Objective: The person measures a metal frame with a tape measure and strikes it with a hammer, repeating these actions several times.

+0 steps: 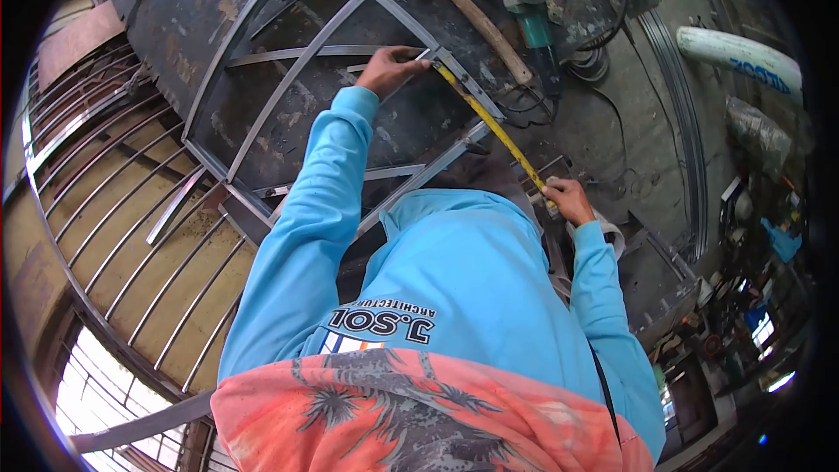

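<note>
A yellow tape measure (pixel 491 125) is stretched diagonally across an arched steel frame (pixel 297 57) that lies on a dark, rusty worktable (pixel 192 0). My left hand (pixel 389 68) pinches the tape's tip against a flat bar of the frame near its curved edge. At the table's near edge, my right hand (pixel 568 199) grips the tape's other end, the case mostly hidden in the fingers. Both arms are in light blue sleeves.
A wooden-handled hammer (pixel 468 4) and a green angle grinder (pixel 533 9) with its cable lie on the table beyond the frame. A barred metal grille (pixel 131 210) stands at the left. On the right are a white pipe (pixel 738 57) and floor clutter.
</note>
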